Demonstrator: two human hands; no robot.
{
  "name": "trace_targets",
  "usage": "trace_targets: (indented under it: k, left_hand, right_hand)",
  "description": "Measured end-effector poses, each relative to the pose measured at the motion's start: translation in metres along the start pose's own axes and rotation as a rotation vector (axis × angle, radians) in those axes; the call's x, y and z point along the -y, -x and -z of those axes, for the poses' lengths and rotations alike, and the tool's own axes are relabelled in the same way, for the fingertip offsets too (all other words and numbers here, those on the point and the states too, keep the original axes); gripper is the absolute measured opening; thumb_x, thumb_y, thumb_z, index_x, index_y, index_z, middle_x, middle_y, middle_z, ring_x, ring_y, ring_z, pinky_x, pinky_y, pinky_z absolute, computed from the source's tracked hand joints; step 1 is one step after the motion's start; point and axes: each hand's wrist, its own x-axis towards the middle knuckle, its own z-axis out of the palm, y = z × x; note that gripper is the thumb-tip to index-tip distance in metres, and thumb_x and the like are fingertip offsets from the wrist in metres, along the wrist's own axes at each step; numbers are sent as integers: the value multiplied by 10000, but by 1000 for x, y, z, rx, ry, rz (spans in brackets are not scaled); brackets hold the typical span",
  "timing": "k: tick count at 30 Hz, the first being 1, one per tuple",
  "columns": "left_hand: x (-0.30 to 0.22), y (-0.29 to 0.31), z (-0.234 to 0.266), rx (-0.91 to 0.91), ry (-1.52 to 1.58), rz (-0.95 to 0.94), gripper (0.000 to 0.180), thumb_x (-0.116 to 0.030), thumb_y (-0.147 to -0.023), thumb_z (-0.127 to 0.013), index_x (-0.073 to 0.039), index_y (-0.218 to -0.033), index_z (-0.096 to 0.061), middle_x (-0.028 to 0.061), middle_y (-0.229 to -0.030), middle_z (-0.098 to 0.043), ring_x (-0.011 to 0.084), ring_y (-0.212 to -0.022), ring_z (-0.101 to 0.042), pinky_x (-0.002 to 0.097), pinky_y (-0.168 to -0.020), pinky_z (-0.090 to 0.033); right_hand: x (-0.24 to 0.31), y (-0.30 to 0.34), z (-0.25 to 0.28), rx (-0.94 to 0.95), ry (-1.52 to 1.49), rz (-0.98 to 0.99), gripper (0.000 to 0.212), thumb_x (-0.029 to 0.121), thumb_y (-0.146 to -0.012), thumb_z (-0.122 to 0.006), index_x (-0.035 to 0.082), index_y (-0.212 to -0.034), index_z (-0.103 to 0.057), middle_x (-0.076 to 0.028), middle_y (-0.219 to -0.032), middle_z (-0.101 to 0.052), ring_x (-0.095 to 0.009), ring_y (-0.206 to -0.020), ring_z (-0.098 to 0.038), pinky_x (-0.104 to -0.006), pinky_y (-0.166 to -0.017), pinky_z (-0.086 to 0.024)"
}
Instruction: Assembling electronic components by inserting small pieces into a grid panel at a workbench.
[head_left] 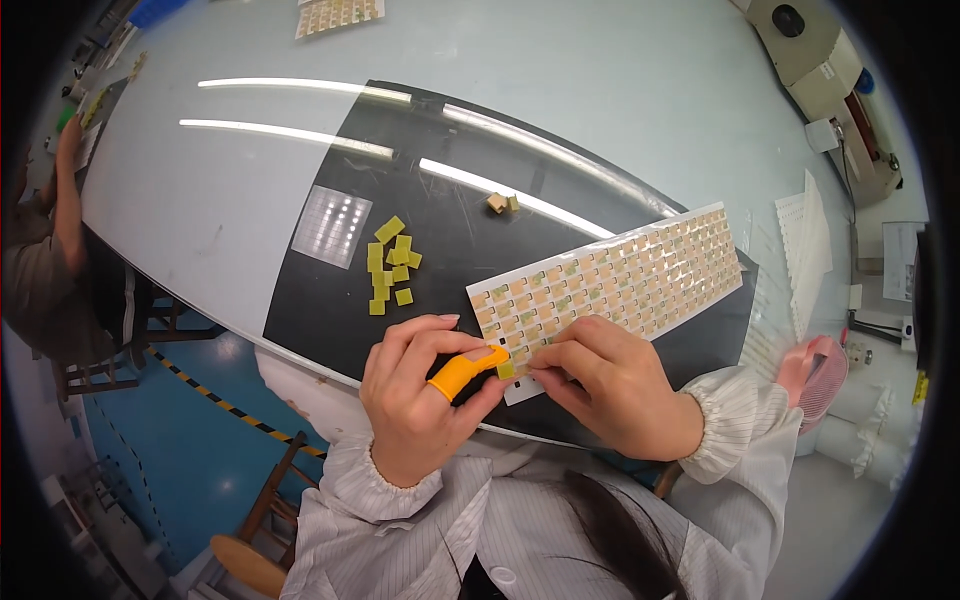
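My left hand (425, 385) wears an orange finger cot (462, 374) on its index finger. Its index finger and thumb close on a small yellow-green square piece (506, 370) at the near left corner of a white sheet (475, 297). Rows of small tan squares, a few with greenish marks, cover that sheet. My right hand (620, 385) lies over the sheet's near edge, thumb and fingertips pinched together beside the piece. Whatever they hold is hidden. A loose group of yellow-green squares (383, 279) lies beyond my left hand.
A dark mat (440, 220) covers part of the pale table (250, 190). On it lie a clear gridded sheet (332, 226) and some small tan pieces (497, 203). Beige equipment (810, 55) stands far right. Another person's arm (68, 195) is at far left, near wooden stools (250, 565).
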Motion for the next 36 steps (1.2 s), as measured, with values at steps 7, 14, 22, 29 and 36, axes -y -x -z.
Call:
trace_targets:
  k: [7,14,22,29,36]
  left_hand:
    - [1,-1,-2,-7,22,-2,289,-135,-583,-861,-76,-830,-724,-16,-921,-660,221,-980,-620,355,-736,-450]
    - [-2,-2,0,11,28,23,313,-135,-565,-875,-68,-830,-722,7,-919,-655,242,-966,-616,366,-758,-478]
    - [0,-3,1,47,36,17,314,-123,-572,-877,-61,-834,-715,24,-915,-664,254,-960,-614,370,-787,-493]
    - [1,-2,-1,27,26,6,276,-152,-598,-848,-97,-836,-720,-23,-936,-655,213,-969,-625,345,-729,-453]
    - [2,-2,-2,32,22,9,273,-161,-606,-846,-101,-840,-718,-23,-934,-653,210,-975,-624,342,-727,-449]
  right_hand:
    - [0,-11,11,133,-201,-167,123,3,-775,-738,18,-845,-638,-61,-796,-591,-176,-676,-618,-280,-592,-510]
    - [-11,-42,36,427,-731,-552,95,61,-861,-698,-18,-890,-653,-17,-817,-665,-55,-741,-612,-217,-677,-520]
    - [-13,-60,29,638,-703,-523,80,38,-850,-674,-41,-861,-662,-29,-791,-666,-61,-723,-620,-204,-681,-513]
    - [-16,-61,27,664,-747,-555,69,30,-848,-660,-39,-853,-668,-27,-764,-663,-70,-698,-627,-208,-664,-512]
    - [-16,-60,25,651,-738,-565,82,42,-856,-669,-39,-841,-662,-26,-751,-655,-68,-692,-622,-206,-646,-501]
